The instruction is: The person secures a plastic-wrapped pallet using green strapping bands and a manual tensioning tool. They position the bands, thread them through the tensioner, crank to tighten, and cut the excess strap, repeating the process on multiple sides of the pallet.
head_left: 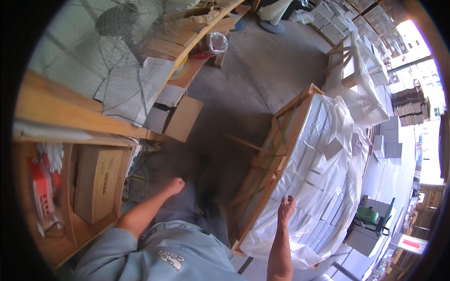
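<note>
My left hand is closed in a loose fist in front of my body, beside the wooden bench, and nothing shows in it. My right hand is raised on the right with its fingers curled in. Behind it in the picture stands a pallet load of white boxes under clear plastic film; whether the hand touches the film I cannot tell. Nothing is visible between the right fingers.
To the left runs a wooden bench with a wire-caged fan on it. Its shelf holds a brown carton and a red box. An open cardboard flap juts over the floor. Another film-draped stack stands farther off.
</note>
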A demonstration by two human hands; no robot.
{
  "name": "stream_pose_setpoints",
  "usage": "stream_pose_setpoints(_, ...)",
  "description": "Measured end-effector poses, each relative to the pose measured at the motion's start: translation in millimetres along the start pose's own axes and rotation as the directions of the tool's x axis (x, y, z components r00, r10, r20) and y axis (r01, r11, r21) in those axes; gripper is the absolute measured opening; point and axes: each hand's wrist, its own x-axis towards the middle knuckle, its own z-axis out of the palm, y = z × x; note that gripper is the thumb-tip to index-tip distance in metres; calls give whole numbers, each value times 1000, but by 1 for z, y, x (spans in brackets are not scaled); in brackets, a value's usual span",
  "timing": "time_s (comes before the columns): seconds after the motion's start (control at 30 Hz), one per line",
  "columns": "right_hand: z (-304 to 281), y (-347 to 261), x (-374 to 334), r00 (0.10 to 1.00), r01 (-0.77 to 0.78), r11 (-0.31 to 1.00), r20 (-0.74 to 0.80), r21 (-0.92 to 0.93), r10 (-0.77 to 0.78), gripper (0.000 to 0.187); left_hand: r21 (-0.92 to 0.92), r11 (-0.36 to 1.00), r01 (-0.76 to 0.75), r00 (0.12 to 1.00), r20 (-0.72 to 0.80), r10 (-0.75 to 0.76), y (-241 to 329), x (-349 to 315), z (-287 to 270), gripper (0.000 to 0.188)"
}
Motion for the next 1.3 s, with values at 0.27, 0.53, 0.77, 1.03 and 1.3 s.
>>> stream_pose_setpoints(0.27,49,-21,94,969,11,917,-223,-399,-108,57,181,962,-206,972,154,179,98,159,7,28)
stream_pose_setpoints(0.53,77,-19,100,954,3,852,-254,-523,-159,60,356,877,-324,928,301,220,153,332,77,34)
stream_pose_setpoints(0.77,81,-20,105,968,-72,848,-241,-524,-67,59,474,745,-469,872,112,477,141,460,159,63)
stream_pose_setpoints(1.03,80,-6,99,982,-131,815,-185,-565,29,71,426,604,-673,732,498,465,137,555,210,41)
stream_pose_setpoints(1.3,79,-5,101,985,-135,808,-166,-574,47,72,548,421,-723,686,496,533,119,544,188,24)
